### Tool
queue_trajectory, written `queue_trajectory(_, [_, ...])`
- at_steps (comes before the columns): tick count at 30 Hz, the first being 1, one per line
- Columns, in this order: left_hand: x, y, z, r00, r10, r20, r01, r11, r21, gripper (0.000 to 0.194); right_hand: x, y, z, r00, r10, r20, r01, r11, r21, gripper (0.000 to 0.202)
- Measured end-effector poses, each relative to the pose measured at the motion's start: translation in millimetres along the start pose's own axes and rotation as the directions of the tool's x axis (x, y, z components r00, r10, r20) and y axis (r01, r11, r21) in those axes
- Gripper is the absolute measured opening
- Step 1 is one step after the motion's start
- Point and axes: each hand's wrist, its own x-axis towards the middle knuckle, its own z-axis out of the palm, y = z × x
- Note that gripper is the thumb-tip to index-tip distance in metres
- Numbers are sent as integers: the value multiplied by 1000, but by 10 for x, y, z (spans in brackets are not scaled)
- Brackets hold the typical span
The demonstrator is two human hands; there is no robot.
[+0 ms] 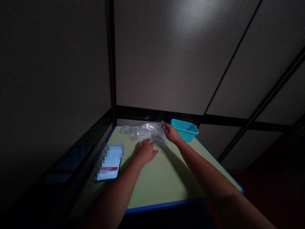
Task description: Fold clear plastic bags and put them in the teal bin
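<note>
A crumpled clear plastic bag (143, 130) lies across the back of the pale green table (157, 181). My left hand (145, 150) rests near the bag's front edge, palm down, its fingers spread and holding nothing. My right hand (170, 133) pinches the raised right end of the bag between thumb and fingers. Just to the right of that hand stands a turquoise plastic basket (187, 135); no contents can be made out in it.
A lit phone (110, 163), partly pixelated, lies at the table's left side. Blue edging (166, 205) runs round the table. Large panels (162, 63) rise directly behind it, and another wall stands close on the left.
</note>
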Motion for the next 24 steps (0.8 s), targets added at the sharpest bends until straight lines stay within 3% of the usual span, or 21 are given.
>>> queue_trajectory(3, [17,-2,-23,997,1,-78,-7,997,-74,43,-42,-67,-235,994,41,-103,0,931,364,37])
queue_trajectory(5, [46,-6,-6,988,-16,-151,-12,984,-179,42,-121,-158,-390,988,105,-115,-12,787,617,42])
queue_trajectory(8, [111,1,56,964,-118,-240,-6,887,-461,49,-273,-320,-584,991,135,3,-74,529,845,48])
queue_trajectory(10, [151,21,88,951,-228,-209,25,731,-682,56,-364,-390,-655,992,119,34,-86,458,885,48])
queue_trajectory(12, [174,51,90,954,-281,-108,63,537,-841,59,-433,-392,-655,991,120,51,-98,427,899,47])
queue_trajectory(14, [176,80,65,968,-252,-11,89,384,-919,55,-480,-324,-583,986,148,81,-132,380,915,46])
queue_trajectory(16, [163,103,30,981,-187,45,99,293,-951,46,-514,-209,-454,972,206,116,-178,313,933,46])
queue_trajectory(21, [124,102,-2,982,-172,79,126,287,-949,37,-571,55,-130,917,328,226,-291,164,942,44])
queue_trajectory(24, [123,68,1,973,-215,85,150,306,-940,32,-592,113,-76,924,327,200,-263,158,952,38])
